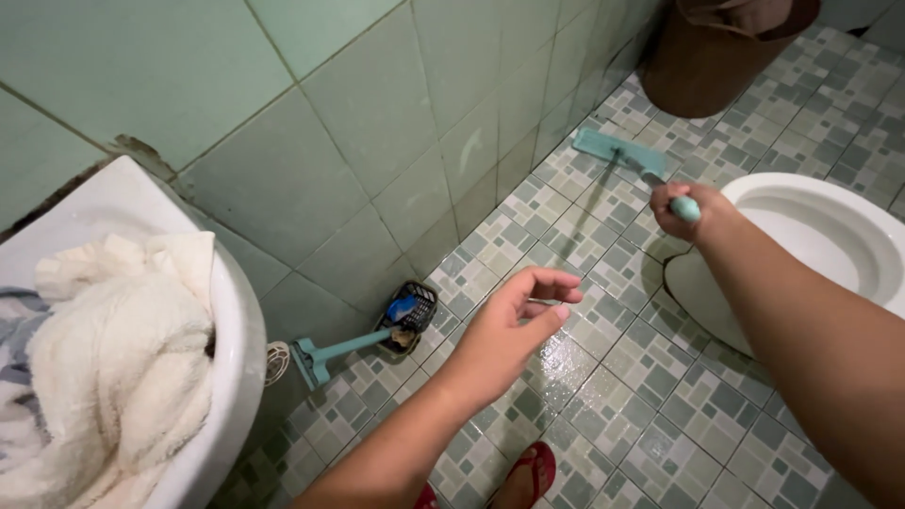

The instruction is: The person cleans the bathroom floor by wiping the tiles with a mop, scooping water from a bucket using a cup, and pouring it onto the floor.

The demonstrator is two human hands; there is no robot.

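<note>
My right hand (693,209) is closed around the end of a teal mop handle (685,207). The flat teal mop head (617,151) rests on the tiled floor (613,377) near the green wall, beyond my hand. My left hand (514,325) hovers over the wet floor with its fingers loosely curled and apart, holding nothing. A white toilet bowl (830,236) sits just to the right of my right forearm.
A white sink (231,358) at the left holds a cream towel (113,349). Below it, a small black basket (407,316) and a teal squeegee (325,356) lean by the wall. A brown bin (716,57) stands at the back. A foot in a red sandal (533,476) shows below.
</note>
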